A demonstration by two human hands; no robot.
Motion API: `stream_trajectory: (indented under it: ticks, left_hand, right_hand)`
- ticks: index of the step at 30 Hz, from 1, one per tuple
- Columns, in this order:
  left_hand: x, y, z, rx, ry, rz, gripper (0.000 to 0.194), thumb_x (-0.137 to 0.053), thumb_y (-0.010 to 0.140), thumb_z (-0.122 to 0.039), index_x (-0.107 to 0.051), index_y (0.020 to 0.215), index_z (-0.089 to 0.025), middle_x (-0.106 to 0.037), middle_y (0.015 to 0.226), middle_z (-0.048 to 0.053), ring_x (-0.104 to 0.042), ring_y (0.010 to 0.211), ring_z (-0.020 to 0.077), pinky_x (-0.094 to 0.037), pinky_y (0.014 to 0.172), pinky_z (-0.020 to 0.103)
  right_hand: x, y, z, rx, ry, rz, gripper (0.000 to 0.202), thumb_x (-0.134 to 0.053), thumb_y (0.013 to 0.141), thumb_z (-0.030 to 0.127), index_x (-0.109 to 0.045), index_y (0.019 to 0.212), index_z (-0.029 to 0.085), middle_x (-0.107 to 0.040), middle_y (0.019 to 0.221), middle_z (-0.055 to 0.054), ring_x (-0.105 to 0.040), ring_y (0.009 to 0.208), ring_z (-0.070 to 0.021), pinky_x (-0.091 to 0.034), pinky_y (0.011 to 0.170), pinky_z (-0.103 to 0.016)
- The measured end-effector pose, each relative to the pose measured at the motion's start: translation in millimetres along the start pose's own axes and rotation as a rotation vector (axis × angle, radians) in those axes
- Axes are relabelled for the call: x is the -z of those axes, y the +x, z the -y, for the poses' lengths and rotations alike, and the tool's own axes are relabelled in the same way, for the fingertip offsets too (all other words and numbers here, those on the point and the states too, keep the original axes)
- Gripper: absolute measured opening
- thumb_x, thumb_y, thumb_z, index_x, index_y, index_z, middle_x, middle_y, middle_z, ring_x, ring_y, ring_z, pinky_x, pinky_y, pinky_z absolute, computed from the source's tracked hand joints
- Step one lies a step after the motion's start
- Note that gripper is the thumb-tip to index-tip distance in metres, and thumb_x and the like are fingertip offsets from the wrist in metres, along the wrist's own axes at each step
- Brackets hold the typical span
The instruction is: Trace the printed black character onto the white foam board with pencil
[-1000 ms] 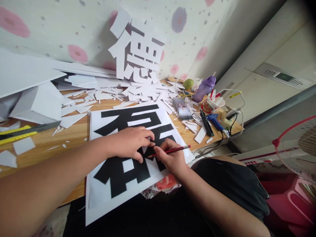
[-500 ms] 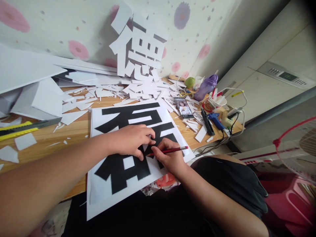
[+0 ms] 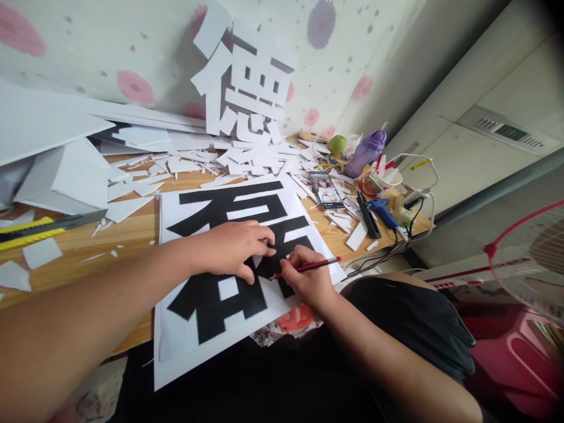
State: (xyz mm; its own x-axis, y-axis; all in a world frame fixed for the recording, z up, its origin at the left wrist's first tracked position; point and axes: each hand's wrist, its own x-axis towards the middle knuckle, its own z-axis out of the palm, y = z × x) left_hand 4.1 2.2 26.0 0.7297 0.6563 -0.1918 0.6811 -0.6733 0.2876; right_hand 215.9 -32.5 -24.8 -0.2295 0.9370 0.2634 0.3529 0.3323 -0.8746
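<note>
- Head view: the right hand (image 3: 308,273) is closed on a red pencil (image 3: 311,267), whose tip points down at the sheet's black print, near the left thumb; whether it touches cannot be told.
- The left hand (image 3: 240,249) is spread over the white sheet (image 3: 176,346), gripping nothing visible and covering part of the bold black character (image 3: 253,299).
- That sheet lies along the near edge of the bench (image 3: 138,235), one corner jutting past it over the person's lap.
- White offcuts (image 3: 259,158) crowd the bench between the sheet and the back edge, where a white cut-out character (image 3: 255,100) stands by the wall.
- Toward the left end lies a yellow cutter (image 3: 26,234); behind it, a folded white piece (image 3: 70,179) and large white boards (image 3: 48,126).
- A lit phone (image 3: 326,189) rests among scraps beyond the sheet's right side.
- Toward the right end: a purple bottle (image 3: 365,154), green fruit (image 3: 336,144), a blue tool (image 3: 382,212), and cords hanging past the edge.
</note>
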Motion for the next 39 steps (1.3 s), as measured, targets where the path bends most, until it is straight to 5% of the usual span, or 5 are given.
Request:
stream_trajectory:
  ticks: [21, 39]
  left_hand:
    - [-3.3, 0.0, 4.1, -0.018, 0.015, -0.023, 0.059, -0.091, 0.074, -0.032, -0.073, 0.130, -0.026, -0.066, 0.143, 0.006, -0.061, 0.122, 0.0283, -0.049, 0.088, 0.033]
    - [-5.4, -0.2, 6.5, -0.047, 0.028, -0.057, 0.058, -0.089, 0.075, -0.033, -0.072, 0.130, -0.026, -0.067, 0.140, 0.006, -0.062, 0.119, 0.0279, -0.049, 0.085, 0.033]
  right_hand:
    - [4.6, -5.0, -3.0, -0.129, 0.132, 0.021, 0.032, -0.062, 0.076, 0.035, -0.038, 0.056, 0.027, -0.050, 0.049, 0.004, -0.046, 0.046, -0.0127, -0.036, 0.047, -0.027]
    - [3.0, -3.1, -9.2, -0.071, 0.086, -0.078, 0.033, -0.061, 0.081, 0.031, -0.037, 0.058, 0.027, -0.047, 0.052, 0.004, -0.048, 0.048, -0.0137, -0.036, 0.049, -0.028]
